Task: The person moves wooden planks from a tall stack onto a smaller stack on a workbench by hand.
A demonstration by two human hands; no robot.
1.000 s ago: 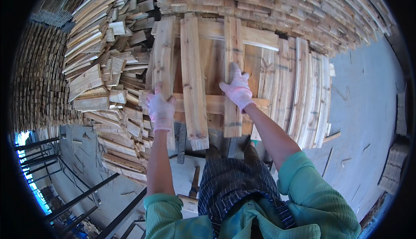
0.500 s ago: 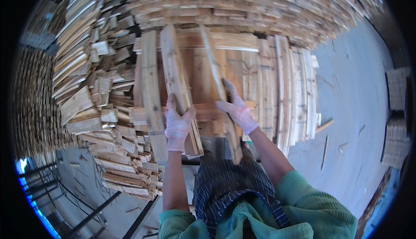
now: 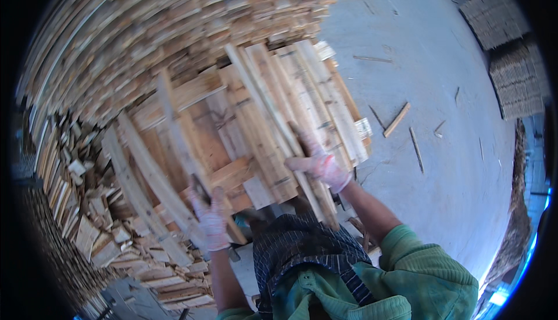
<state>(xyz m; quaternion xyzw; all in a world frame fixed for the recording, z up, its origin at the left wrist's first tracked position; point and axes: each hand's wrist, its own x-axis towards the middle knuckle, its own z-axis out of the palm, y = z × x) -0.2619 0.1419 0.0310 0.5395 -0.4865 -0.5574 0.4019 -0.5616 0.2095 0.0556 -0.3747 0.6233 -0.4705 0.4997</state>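
My left hand (image 3: 210, 220), in a whitish-pink knit glove, grips a long wooden plank (image 3: 185, 134) near its close end. That plank slants across a layer of boards in front of me. In the same kind of glove, my right hand (image 3: 324, 168) has its thumb and fingers around narrow wooden strips (image 3: 264, 106) lying along the right part of the layer. Flat boards (image 3: 243, 117) lie side by side between the two. Left of my left hand, two more planks (image 3: 152, 172) lie at a slant. My palms are hidden.
A tall stack of lumber (image 3: 192, 18) stands behind the boards. Offcut pieces (image 3: 104, 227) are heaped at the left. Wood scraps (image 3: 397, 119) lie on the grey floor (image 3: 424, 76) at right, with bundled stacks (image 3: 514, 79) beyond.
My view has turned to the right. My hands are farther apart, the right one with its narrow strip now over the right-hand boards. The left hand has gone from a wide plank to another plank.
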